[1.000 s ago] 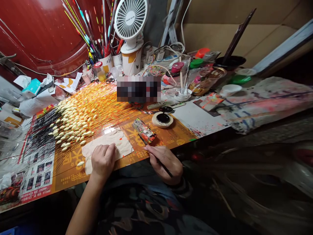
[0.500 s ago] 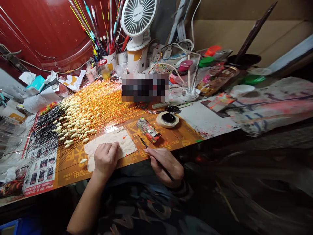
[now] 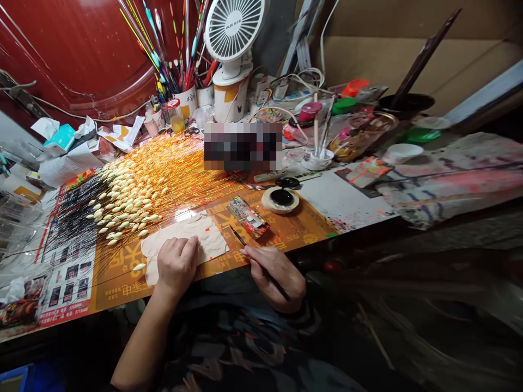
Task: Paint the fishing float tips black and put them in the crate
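My left hand [image 3: 178, 264] is closed, resting on a crumpled pale cloth or paper [image 3: 210, 242] at the table's near edge. A fishing float [image 3: 139, 267] runs beneath its fingers; the cream body shows to the left of the wrist, while the part under the hand is hidden. In my right hand [image 3: 280, 277] is a thin dark paintbrush [image 3: 239, 238], pinched like a pen, its tip pointing up and left. The brush tip is close to the float's thin end; whether they touch, I cannot tell. Ahead lies a paint-smeared block [image 3: 248, 216], beside a round dish of black paint [image 3: 281, 198].
Many cream-bodied floats [image 3: 131, 204] with orange-yellow tips lie in a wide bundle at left. A white fan [image 3: 233, 27] stands behind, near cups of brushes and floats [image 3: 188, 100]. Brushes stand in a white pot [image 3: 317, 158]; a paint-stained cloth [image 3: 457, 177] covers the right side.
The view has tilted very slightly. Both hands keep nearly the same place and grip; the brush tip has shifted slightly up and left.
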`<state>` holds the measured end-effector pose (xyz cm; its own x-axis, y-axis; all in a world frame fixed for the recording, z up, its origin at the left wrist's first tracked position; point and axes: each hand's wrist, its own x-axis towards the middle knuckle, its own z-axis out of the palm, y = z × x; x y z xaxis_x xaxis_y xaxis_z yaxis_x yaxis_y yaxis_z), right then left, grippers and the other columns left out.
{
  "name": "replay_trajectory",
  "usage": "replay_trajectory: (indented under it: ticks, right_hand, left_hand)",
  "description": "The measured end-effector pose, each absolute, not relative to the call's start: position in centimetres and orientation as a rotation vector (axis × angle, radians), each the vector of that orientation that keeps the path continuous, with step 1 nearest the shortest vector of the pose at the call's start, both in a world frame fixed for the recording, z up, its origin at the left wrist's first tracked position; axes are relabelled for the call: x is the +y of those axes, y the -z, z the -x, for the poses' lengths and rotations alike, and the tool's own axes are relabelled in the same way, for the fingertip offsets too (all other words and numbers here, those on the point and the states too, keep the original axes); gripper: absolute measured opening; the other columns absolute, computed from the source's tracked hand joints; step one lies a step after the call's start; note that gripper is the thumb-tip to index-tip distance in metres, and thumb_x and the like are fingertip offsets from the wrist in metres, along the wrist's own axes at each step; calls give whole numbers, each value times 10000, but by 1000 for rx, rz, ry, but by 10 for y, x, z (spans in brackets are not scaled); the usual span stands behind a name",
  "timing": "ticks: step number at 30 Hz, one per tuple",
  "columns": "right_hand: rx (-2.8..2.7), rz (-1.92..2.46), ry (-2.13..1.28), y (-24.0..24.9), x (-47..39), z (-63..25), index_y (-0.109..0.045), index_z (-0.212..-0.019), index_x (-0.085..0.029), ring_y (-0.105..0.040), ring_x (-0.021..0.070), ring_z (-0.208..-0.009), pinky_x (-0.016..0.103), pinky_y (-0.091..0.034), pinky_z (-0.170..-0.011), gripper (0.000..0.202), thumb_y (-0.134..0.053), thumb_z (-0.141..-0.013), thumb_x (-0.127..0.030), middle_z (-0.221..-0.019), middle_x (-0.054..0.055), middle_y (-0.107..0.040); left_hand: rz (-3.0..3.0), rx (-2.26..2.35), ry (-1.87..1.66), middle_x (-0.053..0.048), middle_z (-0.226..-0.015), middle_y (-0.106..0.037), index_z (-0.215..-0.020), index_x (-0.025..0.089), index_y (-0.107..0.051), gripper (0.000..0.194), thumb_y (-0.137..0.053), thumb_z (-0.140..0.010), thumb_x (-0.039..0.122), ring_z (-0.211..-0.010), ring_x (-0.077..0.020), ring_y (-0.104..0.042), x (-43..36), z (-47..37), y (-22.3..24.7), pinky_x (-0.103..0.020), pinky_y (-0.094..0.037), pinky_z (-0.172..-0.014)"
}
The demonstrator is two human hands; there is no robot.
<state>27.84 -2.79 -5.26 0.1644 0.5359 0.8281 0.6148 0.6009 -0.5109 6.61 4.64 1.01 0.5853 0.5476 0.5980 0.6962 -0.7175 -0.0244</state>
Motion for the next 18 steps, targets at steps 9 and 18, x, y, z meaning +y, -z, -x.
replay_trajectory:
  ticks: [9, 18]
  right_hand:
    - [-1511, 970, 61, 48, -30, -269, -559, -1358, -219, -690, 219, -892, 372, -589, -734, 527, -584, -869, -27, -1014, 94, -726]
    - [-1542, 1015, 66, 49, -30, -266, -539, -1381, -227, -693, 225, -922, 378, -590, -754, 534, -574, -881, -43, -1088, 96, -718]
  left_hand:
    - [2571, -1029, 830, -37, -776, -671, -1096, 184, -588, 161, -547, -941, 167, -714, -163, -614, 46, -67, -10, -311, -427, -661]
    - [2562, -1049, 807, -34, -747, -662, -1071, 190, -604, 146, -524, -949, 181, -704, -163, -621, 46, -67, -9, -311, -428, -667]
